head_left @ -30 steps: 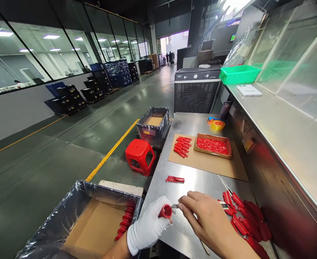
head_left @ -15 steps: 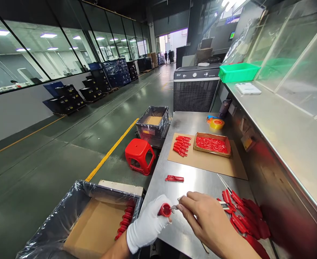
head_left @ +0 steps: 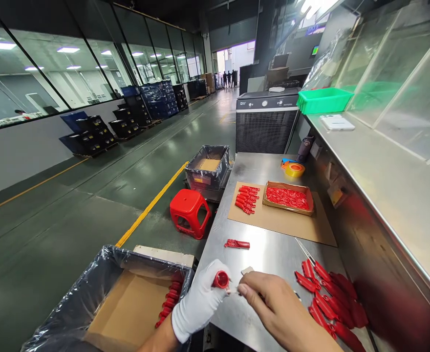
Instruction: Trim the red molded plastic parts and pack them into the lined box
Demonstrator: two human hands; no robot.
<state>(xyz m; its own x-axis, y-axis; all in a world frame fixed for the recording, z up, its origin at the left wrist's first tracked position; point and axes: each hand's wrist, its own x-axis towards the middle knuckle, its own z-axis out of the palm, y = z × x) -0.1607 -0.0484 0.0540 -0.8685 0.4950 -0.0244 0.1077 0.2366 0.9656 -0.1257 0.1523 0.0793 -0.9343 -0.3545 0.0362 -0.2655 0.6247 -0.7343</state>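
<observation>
Gloved left hand (head_left: pixel 199 303) is clamped around a red moulded part (head_left: pixel 221 279), right over the near edge of the stainless steel table (head_left: pixel 269 259)! The part's round end faces up toward twelve o'clock, leaning slightly right, and its long axis runs down into the white glove, which hides most of its body. Bare right hand (head_left: pixel 273 305) reaches in from five o'clock, just beside it, with thumb and fingers drawn close together. Whether they're pinching anything can't be told, as the hand itself blocks the view. A small pale tab (head_left: pixel 247 270) pokes out behind those knuckles, too little of it showing to name.

Further out now: a lone red piece (head_left: pixel 236 244) lies on the steel near twelve o'clock. Toward one o'clock, a cardboard sheet (head_left: pixel 273 230) carries a row of small red parts (head_left: pixel 246 199) and a cardboard tray (head_left: pixel 287 211) heaped with red pieces, with a roll of yellow tape (head_left: pixel 294 169) beyond. At three o'clock sits a loose pile of red parts (head_left: pixel 328 303), a slim metal blade (head_left: pixel 305 250) at its top edge, and the pile runs toward the bottom of the view. Down at eight o'clock, a plastic-lined box (head_left: pixel 145 256) holds more red parts (head_left: pixel 169 303), partly screened by the left wrist. Off the table at eleven o'clock stands a red stool (head_left: pixel 188 212).
</observation>
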